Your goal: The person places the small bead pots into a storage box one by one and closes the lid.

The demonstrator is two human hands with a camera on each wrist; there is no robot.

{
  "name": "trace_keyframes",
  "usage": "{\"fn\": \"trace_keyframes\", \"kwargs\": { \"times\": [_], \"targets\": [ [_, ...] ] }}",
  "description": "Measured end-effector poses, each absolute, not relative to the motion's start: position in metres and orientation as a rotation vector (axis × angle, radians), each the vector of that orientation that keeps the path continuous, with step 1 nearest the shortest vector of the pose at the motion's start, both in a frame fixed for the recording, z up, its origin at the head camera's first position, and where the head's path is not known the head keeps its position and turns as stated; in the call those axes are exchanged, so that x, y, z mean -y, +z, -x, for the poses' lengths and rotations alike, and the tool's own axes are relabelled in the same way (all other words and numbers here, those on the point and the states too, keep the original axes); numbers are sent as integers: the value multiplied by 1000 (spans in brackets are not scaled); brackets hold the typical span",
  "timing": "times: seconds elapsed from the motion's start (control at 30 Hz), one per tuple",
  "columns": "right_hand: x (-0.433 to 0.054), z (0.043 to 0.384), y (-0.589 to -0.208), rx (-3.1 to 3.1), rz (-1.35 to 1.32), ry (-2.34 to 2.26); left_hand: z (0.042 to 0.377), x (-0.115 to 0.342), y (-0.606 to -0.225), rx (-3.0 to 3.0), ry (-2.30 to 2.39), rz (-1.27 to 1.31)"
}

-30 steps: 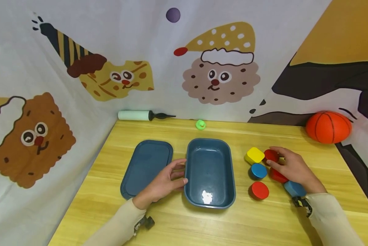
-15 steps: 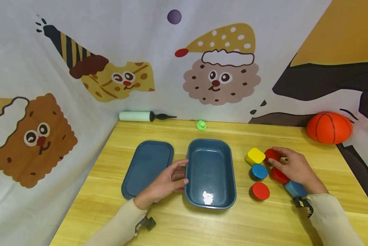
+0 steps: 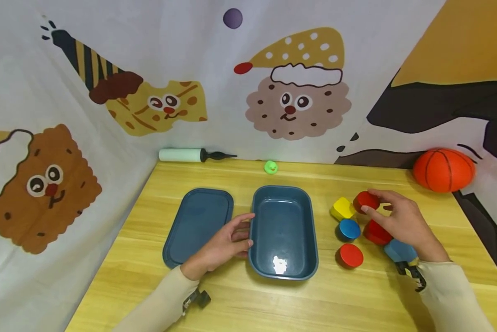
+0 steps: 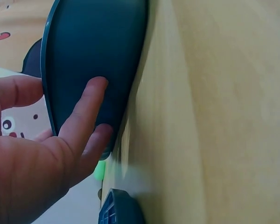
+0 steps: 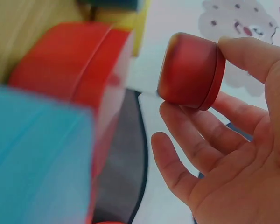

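Note:
My right hand [image 3: 405, 216] pinches a small red round block [image 3: 366, 202] with a lipped end between thumb and fingers. In the right wrist view this red block [image 5: 190, 70] is up off the table. Near it stand a yellow block [image 3: 343, 209], a round blue block [image 3: 348, 229], a round red block [image 3: 350, 256], another red block [image 3: 377, 233] and a light blue block [image 3: 400, 251]. My left hand [image 3: 221, 246] rests its fingers against the left side of a dark blue rectangular box [image 3: 283, 230]; the left wrist view shows fingertips on its outer wall [image 4: 93, 42].
A dark blue lid [image 3: 198, 221] lies left of the box. At the back are a pale green hand pump [image 3: 182, 155], a small green duck [image 3: 271, 167] and an orange-red ball [image 3: 443, 170]. A printed cloth hangs behind the table.
My right hand has lifted the red round block slightly from beside the yellow one, which stays standing. The left hand keeps its place at the box.

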State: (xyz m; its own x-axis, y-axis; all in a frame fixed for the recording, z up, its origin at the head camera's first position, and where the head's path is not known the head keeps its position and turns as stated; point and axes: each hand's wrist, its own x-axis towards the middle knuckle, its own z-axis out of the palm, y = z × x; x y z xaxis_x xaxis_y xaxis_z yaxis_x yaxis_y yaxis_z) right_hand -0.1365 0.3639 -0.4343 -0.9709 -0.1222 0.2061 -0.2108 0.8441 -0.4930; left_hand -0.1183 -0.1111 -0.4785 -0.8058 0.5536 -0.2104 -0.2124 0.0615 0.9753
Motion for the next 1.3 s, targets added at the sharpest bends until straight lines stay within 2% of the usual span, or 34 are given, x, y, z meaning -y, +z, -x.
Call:
{"fn": "trace_keyframes", "kwargs": {
  "times": [0.53,1.03,1.3],
  "targets": [
    [-278,132,-425,2749,-628,787,120,108,-479,-1836,1781,-312],
    [-200,121,-441,2803,-938,844,121,110,-480,-1777,1793,-343],
    [-174,112,-455,2819,-1198,841,122,109,-480,-1785,1776,-325]
  ]
}}
